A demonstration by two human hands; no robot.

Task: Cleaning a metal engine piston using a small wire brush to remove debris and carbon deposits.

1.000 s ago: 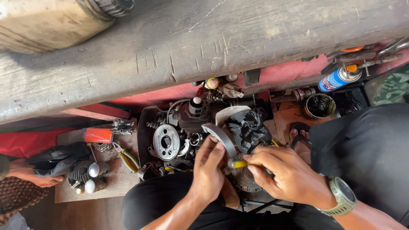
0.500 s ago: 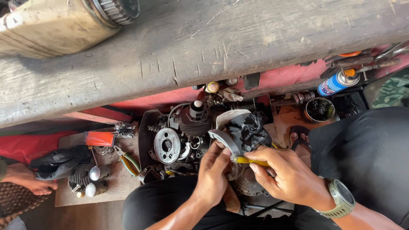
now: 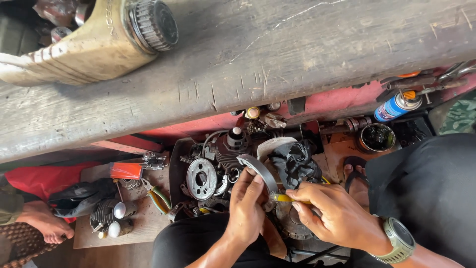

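My left hand [image 3: 246, 204] grips a curved grey metal band [image 3: 258, 172] over a small dismantled engine [image 3: 223, 159]. Beside it, my right hand [image 3: 333, 214], with a green watch on its wrist, holds a yellow-handled tool [image 3: 284, 198] whose tip meets the band near my left fingers. A round metal flywheel [image 3: 201, 178] lies just left of my left hand. A black rag [image 3: 296, 161] sits behind the tool on a pale cover.
A thick weathered wooden beam [image 3: 277, 54] crosses the top, with a dirty cream tank [image 3: 94, 47] on it. A blue spray can [image 3: 394, 106] and a black tin [image 3: 377, 137] lie at right. Another person's foot [image 3: 42, 221] is at left beside a board of parts [image 3: 139, 218].
The view has shifted down a little, so the beam and tank fill more of the frame. Both hands stay on the band and tool with only slight movement.
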